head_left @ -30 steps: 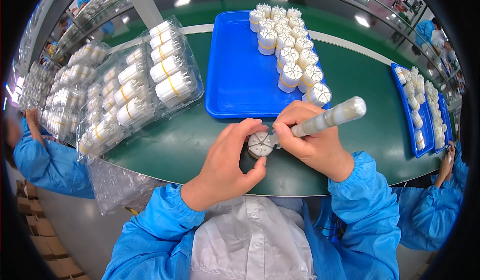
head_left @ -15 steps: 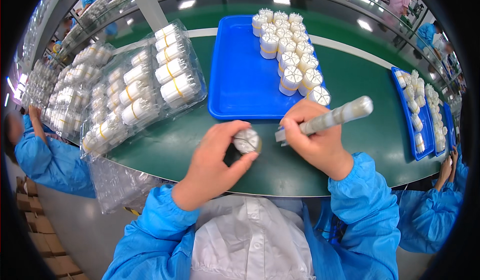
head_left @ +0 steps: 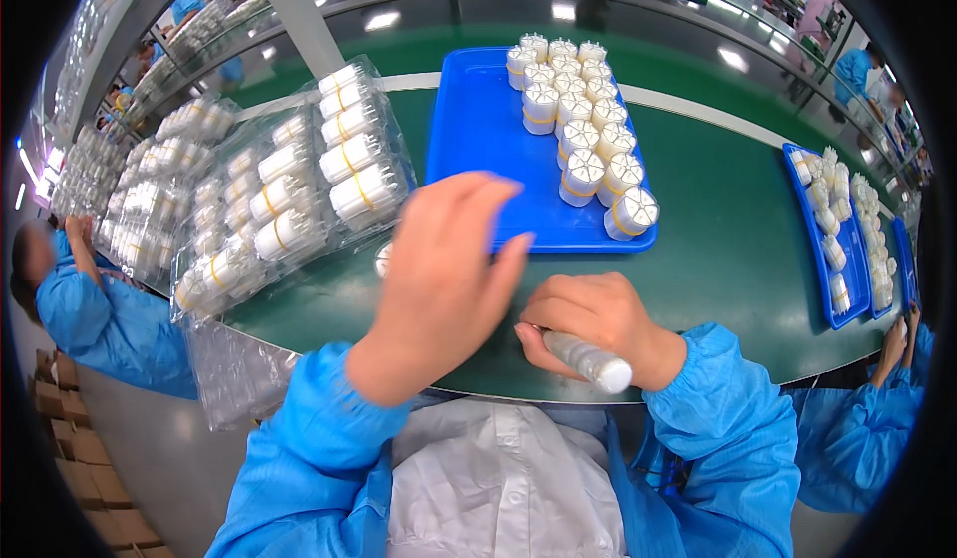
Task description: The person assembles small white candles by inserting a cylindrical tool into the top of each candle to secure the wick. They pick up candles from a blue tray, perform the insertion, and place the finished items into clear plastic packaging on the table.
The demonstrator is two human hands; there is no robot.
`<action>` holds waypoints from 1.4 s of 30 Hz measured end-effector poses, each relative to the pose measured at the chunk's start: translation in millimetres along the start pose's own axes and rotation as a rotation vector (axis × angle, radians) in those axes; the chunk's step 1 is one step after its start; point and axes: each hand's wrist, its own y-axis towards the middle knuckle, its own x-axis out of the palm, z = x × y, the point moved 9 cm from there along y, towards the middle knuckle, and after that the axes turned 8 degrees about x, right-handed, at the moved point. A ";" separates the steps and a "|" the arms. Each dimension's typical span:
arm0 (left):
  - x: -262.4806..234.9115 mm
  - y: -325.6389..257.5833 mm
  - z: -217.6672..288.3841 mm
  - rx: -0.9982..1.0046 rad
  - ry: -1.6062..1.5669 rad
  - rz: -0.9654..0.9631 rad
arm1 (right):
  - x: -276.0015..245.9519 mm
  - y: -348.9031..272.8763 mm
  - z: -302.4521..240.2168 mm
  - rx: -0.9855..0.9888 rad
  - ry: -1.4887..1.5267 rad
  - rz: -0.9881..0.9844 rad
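Observation:
My left hand [head_left: 439, 279] is raised over the near edge of the blue tray [head_left: 469, 159], its fingers apart and nothing seen between them. Partly hidden behind that hand, a white cylinder [head_left: 382, 260] rests on the green table. My right hand [head_left: 603, 319] is closed around a hand tool [head_left: 590, 361] with a thick, pale wrapped handle; its butt end points toward me and its working tip is out of sight. White banded cylinders [head_left: 581, 176] with spoked ends fill the tray's right side, mostly upright. The nearest cylinder [head_left: 631, 214] leans at the tray's front right corner.
On the left, clear plastic trays [head_left: 299, 174] hold rows of similar cylinders lying down. Another blue tray [head_left: 845, 304] of cylinders stands at the far right. People in blue sleeves work at both sides [head_left: 95, 309]. A grey post [head_left: 299, 19] rises beyond the table.
The cylinder has left my left hand and a cylinder now lies on the table beside it. That hand has lifted toward the tray. My right hand has lowered, turning the tool's handle toward me.

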 end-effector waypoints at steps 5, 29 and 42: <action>82.8 38.8 -13.2 -0.065 -0.153 -0.072 | -16.2 5.7 -10.3 -0.035 0.034 0.068; 41.9 -56.6 -1.4 -0.211 -0.466 -0.167 | -29.2 5.7 47.7 0.407 0.230 0.115; 35.1 -53.6 2.2 -0.110 -0.355 -0.121 | -17.8 5.6 37.6 0.361 0.197 0.106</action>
